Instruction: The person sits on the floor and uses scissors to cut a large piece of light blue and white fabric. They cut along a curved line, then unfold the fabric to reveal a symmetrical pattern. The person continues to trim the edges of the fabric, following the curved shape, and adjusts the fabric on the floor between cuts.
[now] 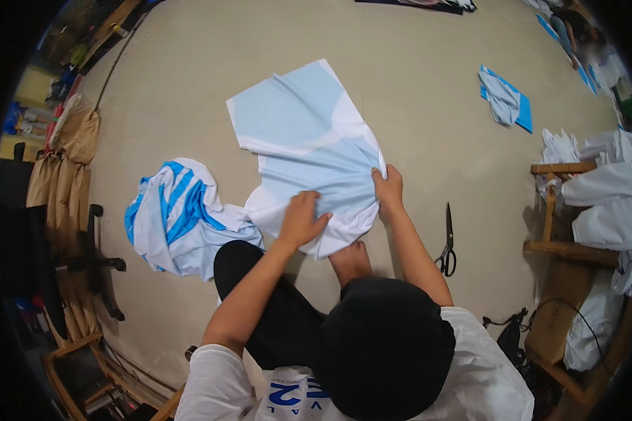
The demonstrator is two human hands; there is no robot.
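Observation:
A pale blue and white fabric panel (295, 112) is spread on the floor in front of me, creased and bunched at its near end. My right hand (388, 188) is closed on the panel's right edge, thumb on top, and folds run from that grip across the cloth. Over the near left part lies my left hand (304, 219), thumb apart from its fingers, resting on the cloth. To the left, a crumpled heap of blue-and-white striped fabric (182, 203) touches the panel's lower left corner. Black-handled scissors (448, 245) lie on the floor right of my right forearm.
A folded blue and pale cloth (505, 98) lies at the far right. White fabric stacks (604, 200) sit on a wooden stand (569, 245) at right. Brown rolls (45, 217) and a black chair base (95, 263) line the left. Another person (576, 35) is at the upper right.

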